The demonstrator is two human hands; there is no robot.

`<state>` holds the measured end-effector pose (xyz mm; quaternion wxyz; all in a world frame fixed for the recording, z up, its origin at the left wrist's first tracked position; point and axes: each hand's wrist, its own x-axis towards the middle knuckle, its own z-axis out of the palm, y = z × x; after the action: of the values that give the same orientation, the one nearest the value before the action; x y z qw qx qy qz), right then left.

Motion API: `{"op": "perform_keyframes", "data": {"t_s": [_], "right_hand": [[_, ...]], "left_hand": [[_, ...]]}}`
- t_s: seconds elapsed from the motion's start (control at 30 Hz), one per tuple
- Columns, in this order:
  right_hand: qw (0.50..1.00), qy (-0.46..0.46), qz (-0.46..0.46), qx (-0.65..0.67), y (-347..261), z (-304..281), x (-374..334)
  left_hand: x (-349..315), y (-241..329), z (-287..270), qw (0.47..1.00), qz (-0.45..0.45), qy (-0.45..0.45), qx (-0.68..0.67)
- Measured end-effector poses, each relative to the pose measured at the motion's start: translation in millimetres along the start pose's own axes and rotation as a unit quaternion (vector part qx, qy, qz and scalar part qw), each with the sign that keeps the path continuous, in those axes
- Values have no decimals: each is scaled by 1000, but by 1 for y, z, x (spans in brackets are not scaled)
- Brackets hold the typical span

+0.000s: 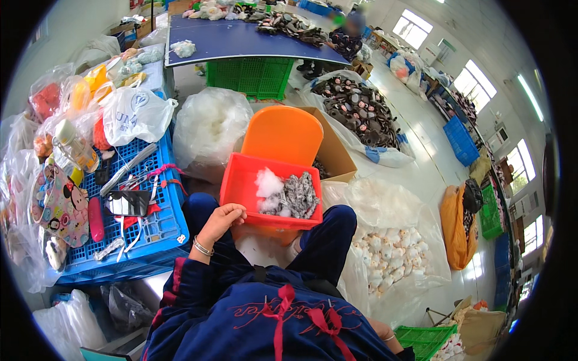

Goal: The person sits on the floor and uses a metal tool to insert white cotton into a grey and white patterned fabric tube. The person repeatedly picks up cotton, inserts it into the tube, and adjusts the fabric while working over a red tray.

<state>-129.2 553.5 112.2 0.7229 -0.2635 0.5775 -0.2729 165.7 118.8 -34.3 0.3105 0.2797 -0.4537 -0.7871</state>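
Observation:
My left hand (221,224) is beside the near left corner of a red plastic bin (232,180), its thumb and fingers pressed together. Whatever sits between the fingertips, if anything, is too small to make out. The bin stands in front of me between my knees. Inside it lie a tuft of white stuffing (268,182) and a heap of grey mottled fuzzy pieces (296,197). My right forearm (385,334) reaches down at the lower right, and the hand itself is out of sight.
An orange stool or chair back (283,135) rises behind the bin, beside a cardboard box (337,150). To the left, a blue crate (162,225) bears a phone (127,203), scissors and bags. A clear bag of stuffing (212,123) and a bag of small white pieces (391,256) flank me.

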Motion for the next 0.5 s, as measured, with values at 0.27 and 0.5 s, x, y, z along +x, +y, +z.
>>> {"op": "perform_keyframes", "data": {"t_s": [0.27, 0.5], "right_hand": [[1000, 14, 16, 19, 4, 6, -9], [999, 14, -6, 31, -25, 20, -9]], "left_hand": [[1, 4, 6, 999, -17, -3, 36], [2, 4, 5, 1000, -12, -12, 26]]}}
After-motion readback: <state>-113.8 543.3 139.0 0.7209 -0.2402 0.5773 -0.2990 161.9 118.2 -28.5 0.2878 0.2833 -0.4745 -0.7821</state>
